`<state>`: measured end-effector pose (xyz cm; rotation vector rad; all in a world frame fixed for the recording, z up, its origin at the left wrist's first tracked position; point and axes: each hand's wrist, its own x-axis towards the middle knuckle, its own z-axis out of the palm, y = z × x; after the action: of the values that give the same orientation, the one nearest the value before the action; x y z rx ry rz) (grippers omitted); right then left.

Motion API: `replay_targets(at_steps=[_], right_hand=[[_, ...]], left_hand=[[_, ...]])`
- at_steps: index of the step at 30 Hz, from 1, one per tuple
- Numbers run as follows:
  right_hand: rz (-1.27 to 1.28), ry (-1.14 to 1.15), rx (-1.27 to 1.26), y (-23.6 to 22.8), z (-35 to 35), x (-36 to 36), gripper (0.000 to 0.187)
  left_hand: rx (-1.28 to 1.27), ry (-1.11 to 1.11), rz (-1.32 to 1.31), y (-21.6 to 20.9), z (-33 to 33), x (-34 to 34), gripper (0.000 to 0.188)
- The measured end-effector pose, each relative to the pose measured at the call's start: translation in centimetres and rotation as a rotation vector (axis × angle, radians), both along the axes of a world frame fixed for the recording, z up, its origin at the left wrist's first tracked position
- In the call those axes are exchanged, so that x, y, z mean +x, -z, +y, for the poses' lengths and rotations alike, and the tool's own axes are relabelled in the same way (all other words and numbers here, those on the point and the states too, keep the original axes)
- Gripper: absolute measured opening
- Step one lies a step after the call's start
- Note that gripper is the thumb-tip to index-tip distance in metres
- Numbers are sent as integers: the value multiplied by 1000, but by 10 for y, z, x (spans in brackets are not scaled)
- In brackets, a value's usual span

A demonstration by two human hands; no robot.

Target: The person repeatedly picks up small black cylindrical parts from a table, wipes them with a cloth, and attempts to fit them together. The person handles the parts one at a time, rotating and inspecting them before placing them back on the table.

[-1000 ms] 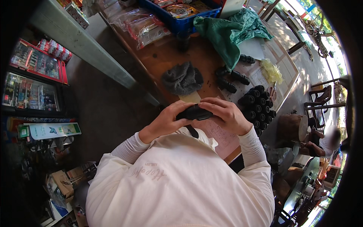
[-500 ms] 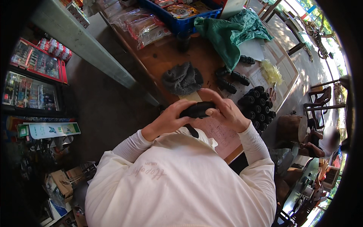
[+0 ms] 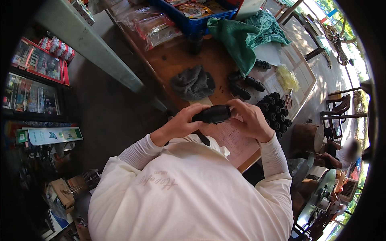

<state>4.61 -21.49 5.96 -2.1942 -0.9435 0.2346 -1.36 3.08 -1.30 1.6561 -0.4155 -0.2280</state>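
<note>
Black fitting (image 3: pixel 215 115) sits gripped at one end by the left hand (image 3: pixel 181 121); the right hand (image 3: pixel 253 120) curls its fingers by the other, contact unclear. Beyond the fingertips lies a grey cloth (image 3: pixel 193 83); rightward, loose fittings (image 3: pixel 255 83), a packed cluster (image 3: pixel 275 110); farther, green fabric (image 3: pixel 241 44).
</note>
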Motion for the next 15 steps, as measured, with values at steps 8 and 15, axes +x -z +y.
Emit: replay_targets(at_steps=[8,15], right_hand=[[-159,46,-86,10,5,3,26],[-192,-40,-47,9,6,3,32]], left_hand=[[25,-15,-14,3,3,-2,50],[35,-19,-16,2,3,-6,50]])
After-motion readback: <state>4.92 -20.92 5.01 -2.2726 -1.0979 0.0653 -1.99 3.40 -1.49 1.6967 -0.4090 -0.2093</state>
